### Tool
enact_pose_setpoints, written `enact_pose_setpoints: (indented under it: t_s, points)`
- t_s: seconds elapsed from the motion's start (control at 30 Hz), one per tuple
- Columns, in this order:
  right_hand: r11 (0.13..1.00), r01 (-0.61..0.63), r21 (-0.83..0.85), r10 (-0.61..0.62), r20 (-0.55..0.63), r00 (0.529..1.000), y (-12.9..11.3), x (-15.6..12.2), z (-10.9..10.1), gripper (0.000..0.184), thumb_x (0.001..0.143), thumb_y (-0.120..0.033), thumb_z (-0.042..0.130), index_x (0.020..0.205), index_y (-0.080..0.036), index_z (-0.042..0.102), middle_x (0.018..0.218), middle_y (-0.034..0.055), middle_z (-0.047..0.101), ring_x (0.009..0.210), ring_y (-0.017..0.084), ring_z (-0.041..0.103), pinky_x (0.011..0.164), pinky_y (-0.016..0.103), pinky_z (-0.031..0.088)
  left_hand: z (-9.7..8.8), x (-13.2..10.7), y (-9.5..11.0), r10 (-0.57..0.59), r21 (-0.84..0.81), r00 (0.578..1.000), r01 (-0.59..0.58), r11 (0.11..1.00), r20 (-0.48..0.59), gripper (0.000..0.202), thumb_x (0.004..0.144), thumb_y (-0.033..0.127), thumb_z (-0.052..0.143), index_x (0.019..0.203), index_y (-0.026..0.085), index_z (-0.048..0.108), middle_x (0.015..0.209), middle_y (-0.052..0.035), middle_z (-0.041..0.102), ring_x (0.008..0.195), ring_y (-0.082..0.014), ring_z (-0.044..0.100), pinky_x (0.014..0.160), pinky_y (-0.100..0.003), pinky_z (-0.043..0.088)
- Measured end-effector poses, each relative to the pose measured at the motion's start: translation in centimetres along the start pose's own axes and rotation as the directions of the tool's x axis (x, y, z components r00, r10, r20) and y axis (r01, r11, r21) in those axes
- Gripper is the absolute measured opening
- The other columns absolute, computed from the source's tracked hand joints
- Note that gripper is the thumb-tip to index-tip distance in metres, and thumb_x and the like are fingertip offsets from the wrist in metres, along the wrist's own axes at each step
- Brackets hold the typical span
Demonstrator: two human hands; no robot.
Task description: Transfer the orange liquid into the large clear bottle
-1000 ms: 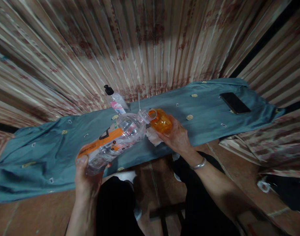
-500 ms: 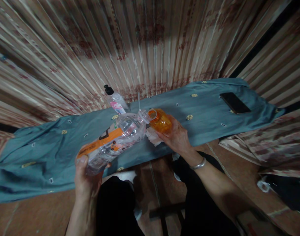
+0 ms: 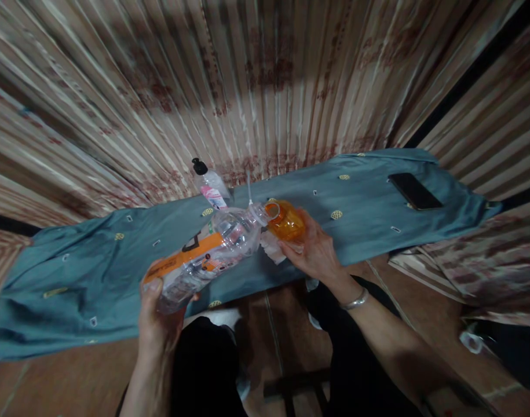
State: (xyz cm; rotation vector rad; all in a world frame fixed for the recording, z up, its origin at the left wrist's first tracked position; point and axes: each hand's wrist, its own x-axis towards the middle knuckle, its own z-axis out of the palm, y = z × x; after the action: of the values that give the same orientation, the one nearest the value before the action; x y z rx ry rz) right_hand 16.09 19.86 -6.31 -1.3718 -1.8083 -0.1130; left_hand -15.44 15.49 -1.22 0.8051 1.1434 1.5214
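My left hand (image 3: 160, 307) is wrapped round the base of a large clear plastic bottle (image 3: 234, 231) with an orange and white label. The bottle is tilted, its open neck pointing right and up. My right hand (image 3: 312, 246) grips a small amber bottle (image 3: 286, 222), its mouth turned toward the clear bottle's neck. The two mouths meet or overlap; whether they touch I cannot tell. Below the necks shows a crumpled white tissue (image 3: 272, 248). Behind the clear bottle stands a pump bottle (image 3: 212, 188) with a black top and a pink label.
A teal patterned cloth (image 3: 360, 197) covers the long narrow table. On its right part lies a black phone (image 3: 415, 190). A thin pale tube (image 3: 249, 186) sticks up behind the necks. Pleated curtains (image 3: 265, 87) hang close behind. A dark bag (image 3: 508, 353) is at the lower right.
The whole view has shifted slightly, with things appearing a little lower. The clear bottle's neck now overlaps the amber bottle's mouth more. Both hands keep their hold.
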Motion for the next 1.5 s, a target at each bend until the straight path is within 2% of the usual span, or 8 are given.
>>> enact_pose_setpoints:
  t_s: [0.2, 0.33, 0.43, 0.63, 0.83, 1.13, 1.33, 1.5]
  points:
    - [0.999, -0.019, 0.028, 0.019, 0.033, 0.999, 0.3, 0.1, -0.4, 0.085, 0.096, -0.058, 0.058, 0.160, -0.013, 0.025, 0.136, 0.0216, 0.069, 0.120, 0.034, 0.071, 0.096, 0.052, 0.064, 1.6, -0.6, 0.4, 0.000, -0.012, 0.996, -0.001, 1.000, -0.092, 0.063, 0.057, 0.053, 0.091, 0.105, 0.016, 0.076, 0.101, -0.0088, 0.077, 0.073, -0.0223, 0.070, 0.043, -0.027, 0.058]
    - [1.000, -0.014, 0.019, 0.014, 0.025, 1.000, 0.5, 0.2, -0.5, 0.080, 0.094, -0.056, 0.062, 0.155, -0.013, 0.035, 0.145, 0.0230, 0.062, 0.131, 0.035, 0.065, 0.103, 0.053, 0.061, 2.3, -0.8, 0.5, -0.037, -0.021, 0.991, 0.034, 0.999, -0.132, 0.064, 0.049, 0.055, 0.094, 0.096, 0.015, 0.076, 0.094, -0.0071, 0.076, 0.070, -0.0216, 0.069, 0.042, -0.028, 0.058]
    - [0.999, -0.019, 0.026, 0.018, 0.015, 1.000, 0.2, 0.5, -0.4, 0.077, 0.093, -0.057, 0.063, 0.150, -0.012, 0.042, 0.145, 0.0241, 0.062, 0.133, 0.035, 0.063, 0.105, 0.054, 0.059, 2.1, -0.7, 0.2, -0.054, -0.035, 0.988, 0.049, 0.998, -0.142, 0.066, 0.049, 0.055, 0.095, 0.099, 0.017, 0.076, 0.094, -0.0061, 0.076, 0.070, -0.0216, 0.070, 0.043, -0.028, 0.057]
    - [0.997, -0.030, 0.075, 0.029, 0.021, 0.999, -0.5, 1.1, -0.3, 0.066, 0.094, -0.057, 0.059, 0.143, -0.015, 0.047, 0.127, 0.0207, 0.070, 0.118, 0.035, 0.070, 0.101, 0.057, 0.060, 1.9, -0.5, 0.0, -0.057, -0.071, 0.991, 0.049, 0.996, -0.118, 0.068, 0.051, 0.052, 0.095, 0.105, 0.016, 0.074, 0.095, -0.0058, 0.078, 0.070, -0.0215, 0.071, 0.043, -0.027, 0.055]
    - [0.991, -0.090, 0.098, 0.087, 0.040, 0.995, -0.6, 1.0, 0.2, 0.074, 0.090, -0.062, 0.066, 0.143, -0.015, 0.045, 0.129, 0.0210, 0.069, 0.121, 0.035, 0.069, 0.100, 0.054, 0.060, 2.2, -0.6, 0.1, -0.070, -0.083, 0.987, 0.059, 0.995, -0.141, 0.068, 0.048, 0.053, 0.096, 0.101, 0.016, 0.074, 0.092, -0.0047, 0.078, 0.066, -0.0194, 0.071, 0.041, -0.024, 0.054]
    - [0.989, -0.108, 0.096, 0.104, 0.040, 0.994, -0.8, 0.8, 0.9, 0.065, 0.091, -0.048, 0.065, 0.142, -0.014, 0.044, 0.131, 0.0206, 0.069, 0.122, 0.033, 0.069, 0.099, 0.052, 0.061, 1.7, -0.7, 0.1, -0.057, -0.065, 0.990, 0.048, 0.997, -0.131, 0.073, 0.049, 0.055, 0.094, 0.107, 0.015, 0.074, 0.104, -0.0094, 0.078, 0.071, -0.0206, 0.070, 0.041, -0.026, 0.056]
    - [0.990, -0.109, 0.088, 0.106, 0.032, 0.994, -0.8, 0.7, 1.3, 0.064, 0.092, -0.049, 0.065, 0.142, -0.015, 0.046, 0.131, 0.0210, 0.069, 0.124, 0.034, 0.068, 0.099, 0.053, 0.061, 0.4, -0.4, -0.4, -0.074, -0.097, 0.989, 0.061, 0.993, -0.129, 0.065, 0.053, 0.050, 0.095, 0.104, 0.017, 0.073, 0.092, -0.0055, 0.078, 0.068, -0.0205, 0.071, 0.045, -0.025, 0.056]
    - [0.990, -0.110, 0.091, 0.108, 0.023, 0.994, -0.8, 0.5, 1.3, 0.066, 0.091, -0.048, 0.066, 0.144, -0.015, 0.044, 0.133, 0.0213, 0.068, 0.126, 0.034, 0.068, 0.101, 0.054, 0.061, 0.7, -0.6, -0.2, -0.074, -0.090, 0.987, 0.061, 0.994, -0.145, 0.069, 0.051, 0.052, 0.094, 0.106, 0.014, 0.074, 0.090, -0.0059, 0.078, 0.067, -0.0200, 0.071, 0.043, -0.025, 0.055]
